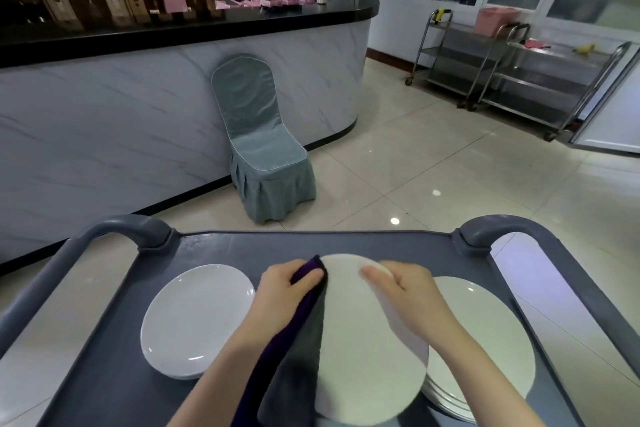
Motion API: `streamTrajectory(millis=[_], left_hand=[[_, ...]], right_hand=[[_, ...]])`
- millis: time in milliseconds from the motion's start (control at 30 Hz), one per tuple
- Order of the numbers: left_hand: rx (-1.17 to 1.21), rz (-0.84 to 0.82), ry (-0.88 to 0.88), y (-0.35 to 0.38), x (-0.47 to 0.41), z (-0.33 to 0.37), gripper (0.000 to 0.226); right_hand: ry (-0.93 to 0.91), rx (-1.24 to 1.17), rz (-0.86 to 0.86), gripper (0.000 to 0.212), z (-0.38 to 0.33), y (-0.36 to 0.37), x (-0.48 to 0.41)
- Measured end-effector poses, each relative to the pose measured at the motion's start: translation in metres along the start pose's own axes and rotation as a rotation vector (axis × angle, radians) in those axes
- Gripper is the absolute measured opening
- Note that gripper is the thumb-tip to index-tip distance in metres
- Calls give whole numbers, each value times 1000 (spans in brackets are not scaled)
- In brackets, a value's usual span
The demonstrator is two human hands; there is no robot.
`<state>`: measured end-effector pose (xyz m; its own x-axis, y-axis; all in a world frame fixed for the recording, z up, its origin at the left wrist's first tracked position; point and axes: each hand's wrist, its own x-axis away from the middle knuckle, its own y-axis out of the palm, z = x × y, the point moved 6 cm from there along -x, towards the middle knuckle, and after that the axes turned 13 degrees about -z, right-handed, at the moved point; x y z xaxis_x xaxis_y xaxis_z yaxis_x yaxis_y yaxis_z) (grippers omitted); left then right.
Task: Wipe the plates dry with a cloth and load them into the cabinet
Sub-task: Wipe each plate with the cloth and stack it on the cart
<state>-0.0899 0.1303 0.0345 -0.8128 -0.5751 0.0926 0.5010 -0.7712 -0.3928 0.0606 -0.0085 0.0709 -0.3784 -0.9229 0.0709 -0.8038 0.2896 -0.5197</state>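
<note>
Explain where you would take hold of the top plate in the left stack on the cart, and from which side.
Probably the top plate by its rim at the left edge, thumb on top, fingers under the lip. It lies flat on others, so only the rim offers purchase; the left hand and cloth crowd its right side.

White plates [367, 329], purple-and-grey cloth [298, 340], grey-blue cart [311, 243]
</note>
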Motion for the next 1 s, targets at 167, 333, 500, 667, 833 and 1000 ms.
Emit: streamTrajectory(millis=[167, 333, 500, 667, 833, 1000], left_hand=[[-71, -40, 47, -5, -7, 14, 30], [624, 496, -297, 16, 20, -31, 38], [716, 557, -360, 17, 23, -41, 43], [335, 390, -168, -23, 14, -23, 37], [-135, -26, 78, -12, -3, 21, 30], [32, 141, 14, -13, 3, 8, 36]], right_hand=[[2, -20, 33, 53, -7, -7, -3], [140, -611, 613, 56, 11, 4, 13], [254, -680, 588, 32, 30, 39, 21], [72, -396, 172, 15, 13, -4, 0], [23, 106, -192, 39, -12, 3, -18], [42, -76, 47, 46, -7, -16, -13]])
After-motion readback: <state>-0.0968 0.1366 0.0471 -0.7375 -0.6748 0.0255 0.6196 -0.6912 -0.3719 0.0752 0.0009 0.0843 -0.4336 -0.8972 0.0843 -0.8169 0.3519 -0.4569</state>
